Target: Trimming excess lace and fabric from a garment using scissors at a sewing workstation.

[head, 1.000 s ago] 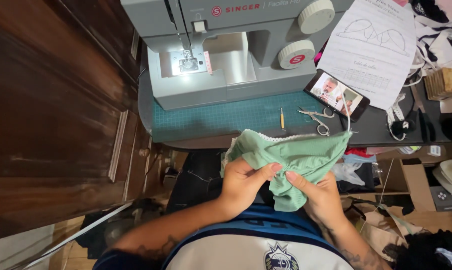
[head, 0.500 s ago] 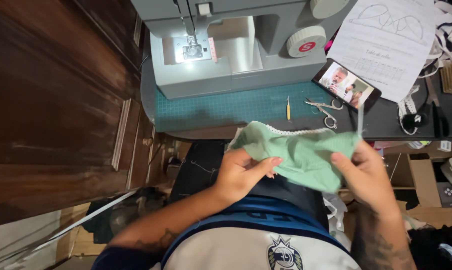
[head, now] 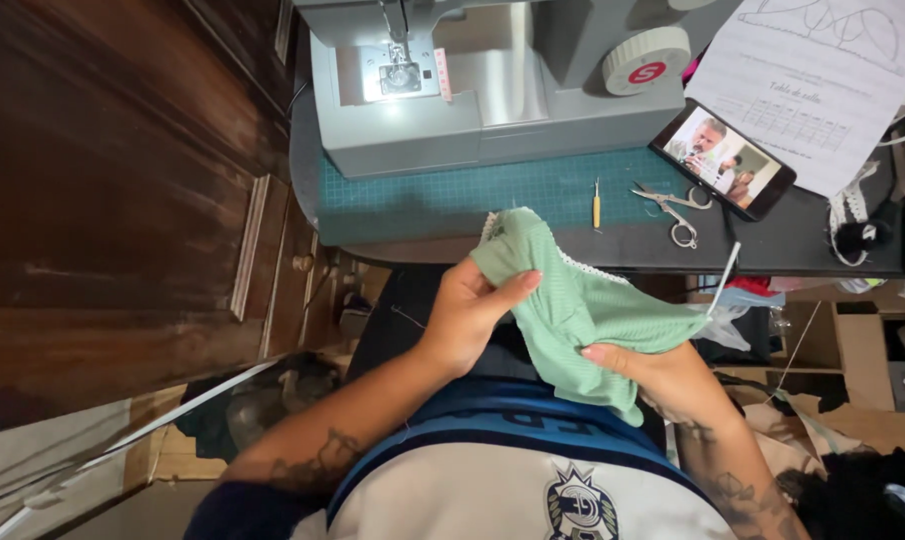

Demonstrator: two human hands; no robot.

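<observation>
Head view, looking down over the lap: furthest left stands a dark wooden cabinet [head: 113, 200], then the grey sewing machine [head: 473, 90] on the worktop [head: 773, 245], with a green cutting mat [head: 453, 195] under it. The left hand [head: 468, 315] is closed on the green ribbed fabric [head: 583, 310], thumb on top near its upper corner, just below the worktop's edge. That cloth looks light, soft and limp, folding wherever it is unsupported, with a lace-like white trim along one edge; pinching it at a hem or corner seems the surest hold. The right hand [head: 663, 375] grips its lower part from beneath, fingers curled into the folds. Further right lie a seam ripper [head: 597, 205], small scissors [head: 673, 210], a phone [head: 723, 158] and a paper pattern [head: 823, 80].
</observation>
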